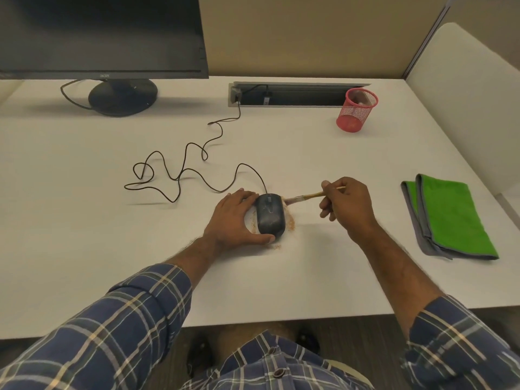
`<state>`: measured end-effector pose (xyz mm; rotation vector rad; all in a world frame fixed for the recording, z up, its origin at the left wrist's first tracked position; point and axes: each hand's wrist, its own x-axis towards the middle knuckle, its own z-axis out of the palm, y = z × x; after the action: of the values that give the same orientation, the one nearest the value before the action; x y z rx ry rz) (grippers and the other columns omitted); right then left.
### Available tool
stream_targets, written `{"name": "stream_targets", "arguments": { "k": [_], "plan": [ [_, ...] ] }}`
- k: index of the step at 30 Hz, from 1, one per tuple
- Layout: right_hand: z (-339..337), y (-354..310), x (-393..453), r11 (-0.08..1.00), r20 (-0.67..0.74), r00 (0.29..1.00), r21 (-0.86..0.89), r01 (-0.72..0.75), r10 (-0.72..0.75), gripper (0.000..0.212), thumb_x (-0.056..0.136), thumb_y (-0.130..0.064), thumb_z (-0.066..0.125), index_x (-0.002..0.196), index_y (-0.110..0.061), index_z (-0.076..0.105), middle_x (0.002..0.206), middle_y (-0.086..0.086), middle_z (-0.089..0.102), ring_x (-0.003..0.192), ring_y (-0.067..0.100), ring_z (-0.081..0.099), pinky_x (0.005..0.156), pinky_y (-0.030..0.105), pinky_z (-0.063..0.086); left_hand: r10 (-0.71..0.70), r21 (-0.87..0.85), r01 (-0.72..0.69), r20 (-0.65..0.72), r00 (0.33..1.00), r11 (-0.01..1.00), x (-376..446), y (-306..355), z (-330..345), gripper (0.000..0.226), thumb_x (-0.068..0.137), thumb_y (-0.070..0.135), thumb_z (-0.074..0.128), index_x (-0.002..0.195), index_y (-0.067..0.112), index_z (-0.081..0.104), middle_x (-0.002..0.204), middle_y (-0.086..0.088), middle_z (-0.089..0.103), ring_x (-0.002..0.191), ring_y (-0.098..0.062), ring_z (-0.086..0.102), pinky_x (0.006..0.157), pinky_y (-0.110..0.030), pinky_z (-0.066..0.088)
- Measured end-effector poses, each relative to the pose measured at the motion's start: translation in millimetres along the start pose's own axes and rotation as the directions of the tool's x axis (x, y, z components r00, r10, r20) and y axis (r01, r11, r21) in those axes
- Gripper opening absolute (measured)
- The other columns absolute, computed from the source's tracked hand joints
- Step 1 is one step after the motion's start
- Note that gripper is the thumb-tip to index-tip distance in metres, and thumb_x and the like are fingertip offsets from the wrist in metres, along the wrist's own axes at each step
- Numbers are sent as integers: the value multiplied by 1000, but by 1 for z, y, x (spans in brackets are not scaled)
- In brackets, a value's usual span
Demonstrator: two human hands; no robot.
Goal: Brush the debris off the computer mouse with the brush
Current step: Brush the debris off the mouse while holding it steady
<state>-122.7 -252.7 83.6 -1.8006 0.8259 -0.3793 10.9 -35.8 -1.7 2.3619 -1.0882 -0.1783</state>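
Because the computer mouse (270,216) looks light and smooth-shelled, it would likely skid on the desk (84,220) under a stroke, so the left hand (235,219) clamps its left flank, thumb at the near end. Right of the mouse, the right hand (347,205) pinches the thin, stiff brush (304,197) by its handle, soft bristles touching the mouse's far-right edge; tan debris (291,222) lies beside the mouse
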Motion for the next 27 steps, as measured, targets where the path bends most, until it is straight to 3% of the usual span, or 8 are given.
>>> {"name": "stream_targets", "arguments": {
  "k": [7, 10, 13, 17, 19, 21, 24, 27],
  "plan": [
    [-2, 10, -17, 992, 122, 993, -127, 18, -2, 26, 93, -28, 60, 77, -8, 56, 54, 5, 65, 42, 19, 59, 42, 24, 40, -9, -3, 9, 4, 1000, 1000, -1, 1, -1, 111, 51, 88, 58, 140, 23, 46, 140, 10, 46, 134, -12, 35, 115, -31, 24],
    [-7, 4, -19, 989, 57, 995, -118, 83, -77, 27, 93, -30, 61, 73, -12, 55, 52, 3, 64, 40, 16, 56, 41, 18, 39, -5, -3, 5, 16, 1000, 1000, 0, 1, -1, 110, 51, 87, 60, 140, 24, 45, 140, 10, 45, 134, -12, 36, 116, -36, 27],
    [0, -5, -20, 985, -36, 986, -62, 163, -165, 28, 94, -31, 61, 75, -11, 55, 56, 3, 64, 44, 17, 59, 43, 18, 42, -2, -7, 2, 3, 1000, 1000, 0, 1, -1, 108, 51, 88, 61, 138, 26, 46, 137, 11, 46, 129, -11, 39, 113, -30, 27],
    [15, -3, -30, 965, 34, 972, -110, 237, -234, 23, 94, -27, 61, 77, -12, 55, 63, 4, 65, 53, 15, 61, 51, 19, 47, -7, -6, 7, 3, 1000, 1000, -1, 0, 0, 109, 51, 90, 59, 138, 26, 45, 139, 11, 46, 131, -11, 37, 110, -26, 23],
    [15, 5, -37, 957, 85, 967, -144, 252, -242, 21, 92, -25, 64, 76, -15, 55, 63, 1, 62, 53, 14, 55, 51, 21, 45, -10, -5, 10, -2, 1000, 1000, -2, 0, 1, 109, 51, 91, 58, 138, 26, 45, 139, 11, 46, 131, -11, 37, 109, -25, 21],
    [9, 13, -43, 949, 102, 961, -159, 272, -259, 21, 88, -22, 68, 71, -18, 55, 59, -6, 58, 50, 6, 47, 48, 15, 39, -11, -5, 11, -8, 1000, 1000, -2, 0, 1, 108, 51, 91, 58, 137, 27, 45, 137, 11, 47, 129, -10, 38, 107, -24, 21],
    [-1, 20, -49, 946, 82, 959, -162, 282, -272, 22, 83, -19, 70, 67, -19, 55, 58, -8, 59, 48, 4, 46, 47, 12, 37, -5, -9, 5, -4, 1000, 1000, -1, 1, 0, 107, 51, 90, 59, 137, 27, 46, 137, 11, 47, 129, -11, 38, 108, -24, 22],
    [-4, 15, -47, 960, 11, 961, -43, 277, -277, 21, 83, -21, 72, 70, -18, 57, 59, -2, 62, 49, 12, 54, 48, 21, 45, 7, -17, -7, -13, 1000, 1000, -1, 3, -2, 105, 51, 87, 62, 135, 25, 49, 133, 11, 48, 124, -12, 44, 109, -29, 31]
  ]
}}
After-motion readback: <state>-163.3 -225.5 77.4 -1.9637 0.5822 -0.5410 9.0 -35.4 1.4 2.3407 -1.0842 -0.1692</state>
